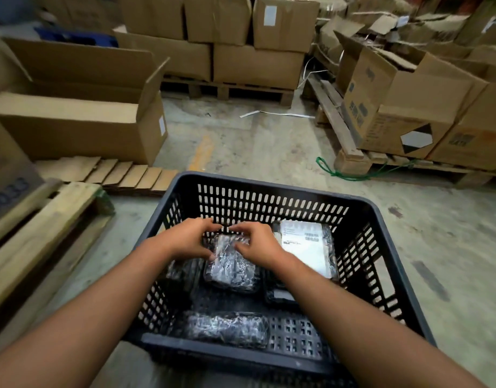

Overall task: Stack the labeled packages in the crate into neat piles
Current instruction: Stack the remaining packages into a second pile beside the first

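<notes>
Both hands, the left hand point(189, 239) and right hand point(256, 243), clasp the far end of one black wrapped package point(231, 268) mid-crate, fingers curled over it. The dark crate point(274, 193) holds at least four packages: this one, a white-labelled package point(307, 247) beside the right hand, another point(227, 327) against the near wall, and a partly hidden one point(280, 296).

label print point(302, 236) unreadable (blurred, too small)
</notes>
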The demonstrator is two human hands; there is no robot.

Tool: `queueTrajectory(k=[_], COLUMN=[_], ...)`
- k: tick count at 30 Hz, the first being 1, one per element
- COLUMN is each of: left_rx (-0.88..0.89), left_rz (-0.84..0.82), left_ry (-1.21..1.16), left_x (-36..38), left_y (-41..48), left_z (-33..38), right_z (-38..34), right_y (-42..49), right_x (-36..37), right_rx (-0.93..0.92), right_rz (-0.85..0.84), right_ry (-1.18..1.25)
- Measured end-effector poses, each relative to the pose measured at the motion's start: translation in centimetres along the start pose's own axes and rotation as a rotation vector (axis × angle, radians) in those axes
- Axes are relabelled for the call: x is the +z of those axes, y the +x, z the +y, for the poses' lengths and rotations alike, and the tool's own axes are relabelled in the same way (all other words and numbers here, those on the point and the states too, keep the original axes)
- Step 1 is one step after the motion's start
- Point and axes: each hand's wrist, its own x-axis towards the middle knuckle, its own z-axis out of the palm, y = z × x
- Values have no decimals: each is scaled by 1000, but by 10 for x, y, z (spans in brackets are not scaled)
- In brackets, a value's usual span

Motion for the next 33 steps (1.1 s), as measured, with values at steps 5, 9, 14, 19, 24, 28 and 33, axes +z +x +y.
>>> queueTrajectory(k=[5, 9, 14, 19, 24, 28, 33], left_rx=[-92, -112, -108, -110, -123, -135, -47], left_rz=[-181, -200, -242, -261, -226, -155, -35], left_ry=[186, 183, 199, 191, 153, 88, -114], left_x=[5, 5, 5, 2, -1, -2, -6], left_y=[-6, -8, -8, -10, -10, -7, -1], left_z=[-15, -14, -11, -11, -10, -12, -12], right_z=[8, 30, 45, 40, 20, 9, 13], right_y=[11, 4, -6, -3, 5, 13, 24], right_x=[52, 77, 81, 77, 56, 27, -21], right_rx=[-57, -74, -113, -128, -196, -29, 106], right_rz=[-187, -325, -303, -310, -224, -109, -69], right_ry=[-339, -701, -784, -753, -608, -153, 300])
